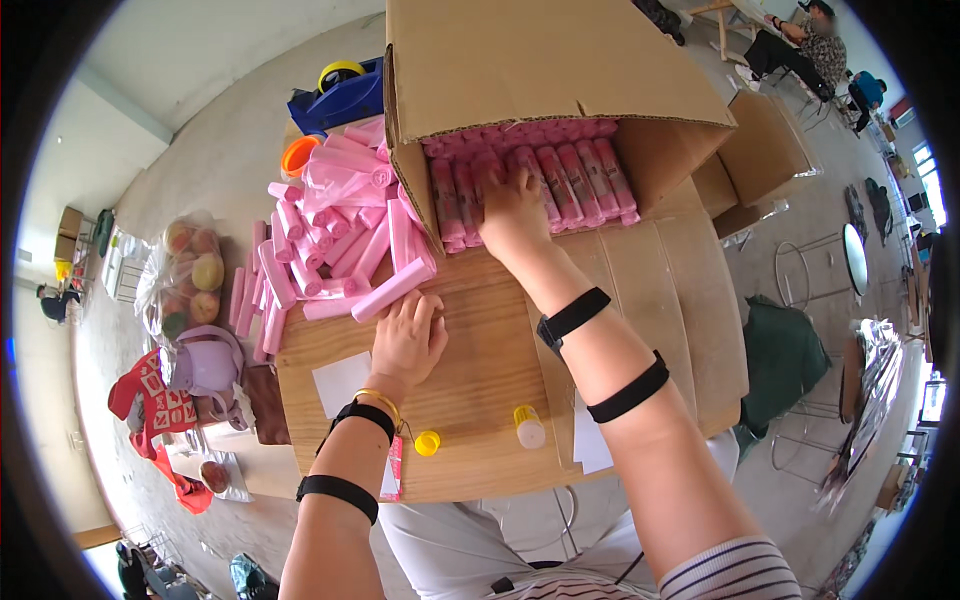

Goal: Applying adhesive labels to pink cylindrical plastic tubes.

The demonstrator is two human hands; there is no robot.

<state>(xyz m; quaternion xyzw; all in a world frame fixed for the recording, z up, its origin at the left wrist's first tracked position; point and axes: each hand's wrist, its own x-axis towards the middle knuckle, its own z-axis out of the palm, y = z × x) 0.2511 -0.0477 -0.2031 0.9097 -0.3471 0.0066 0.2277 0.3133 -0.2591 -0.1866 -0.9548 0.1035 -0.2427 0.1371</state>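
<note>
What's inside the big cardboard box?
Pink rolls in a row, more pink behind, and the right hand. The hand covers some rolls; the cardboard box hides whatever's deeper.

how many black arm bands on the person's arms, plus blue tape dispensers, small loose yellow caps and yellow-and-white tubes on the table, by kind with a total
Black arm bands: 4
Blue tape dispenser: 1
Loose yellow cap: 1
Yellow-and-white tube: 1
Total: 7

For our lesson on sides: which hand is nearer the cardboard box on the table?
Right: the right hand is inside the box; the left hand is outside, beside loose pink rolls.
</note>
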